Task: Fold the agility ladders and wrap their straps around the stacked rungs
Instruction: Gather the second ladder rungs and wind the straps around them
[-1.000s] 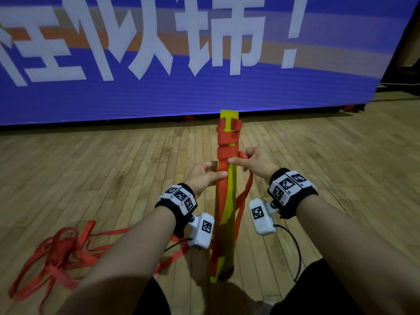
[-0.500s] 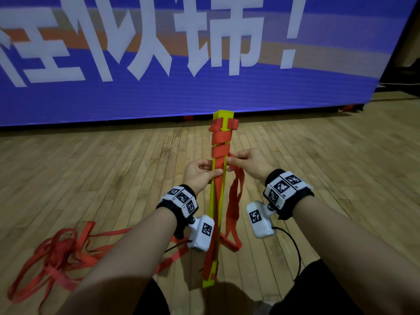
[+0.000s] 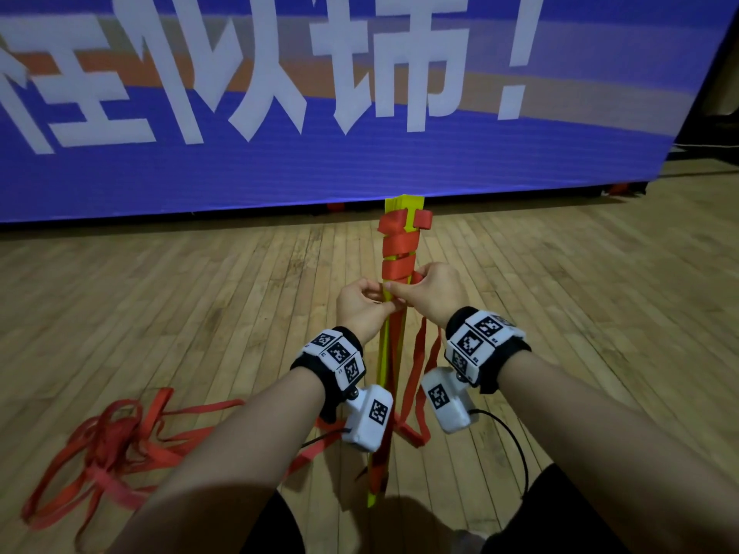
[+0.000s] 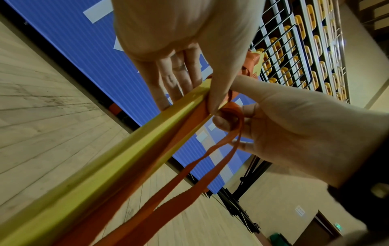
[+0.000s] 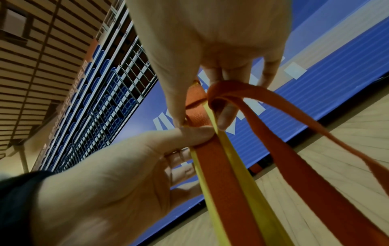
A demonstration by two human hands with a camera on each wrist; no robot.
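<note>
From the head camera, a blue banner (image 3: 280, 165) with large white characters stands behind a wooden floor (image 3: 160, 313), and a loose tangle of red straps (image 3: 108, 445) lies on it at lower left. The yellow stacked rungs (image 3: 403, 203) stand nearly upright between the forearms, their upper part bound in red strap (image 3: 398, 247). In the left wrist view, the left hand (image 4: 185, 33) pinches the rungs, thumb on strap. In the right wrist view, the right hand (image 5: 210, 33) pinches strap against the rungs, a loop over its fingers (image 5: 226, 114).
</note>
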